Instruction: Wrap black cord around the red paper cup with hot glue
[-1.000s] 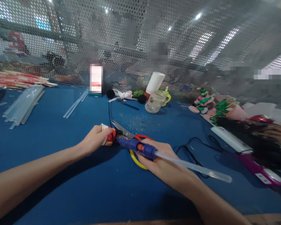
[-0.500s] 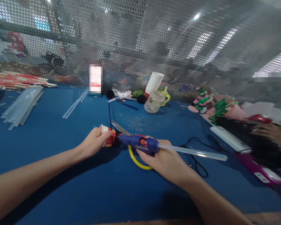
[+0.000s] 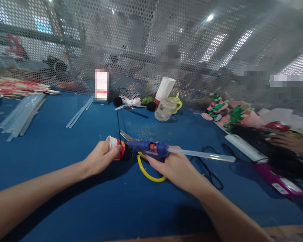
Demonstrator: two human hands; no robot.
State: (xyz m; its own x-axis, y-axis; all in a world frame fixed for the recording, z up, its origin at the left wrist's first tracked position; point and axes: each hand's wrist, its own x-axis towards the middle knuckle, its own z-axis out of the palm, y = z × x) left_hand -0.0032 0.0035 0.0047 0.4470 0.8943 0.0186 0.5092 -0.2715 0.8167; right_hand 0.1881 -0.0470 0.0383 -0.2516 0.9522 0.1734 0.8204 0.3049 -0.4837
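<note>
Gripping a small red-and-white paper cup [image 3: 116, 150] on its side, the left hand [image 3: 101, 157] is closed round the cup's body, holding it just above the blue table [image 3: 65, 158] with its dark base turned toward the tool, presumably so the base takes the glue. Right hand [image 3: 172, 166]: closed round the handle of a blue glue gun [image 3: 147, 147], nozzle pointed left at the cup's base, touching or all but touching it; a clear glue stick [image 3: 202, 155] juts from the rear toward the right. Beneath the gun: scissors [image 3: 131, 137] with yellow handle loop, lying flat, partly hidden. A black cord [image 3: 212, 171] trails on the table at right. Far edge: stacked white cups [image 3: 165, 88] and a clear jar [image 3: 165, 110], well apart. Changes against the earlier frames: the gun has levelled, the glue stick lies nearer horizontal, and cup and nozzle sit slightly higher in view.
</note>
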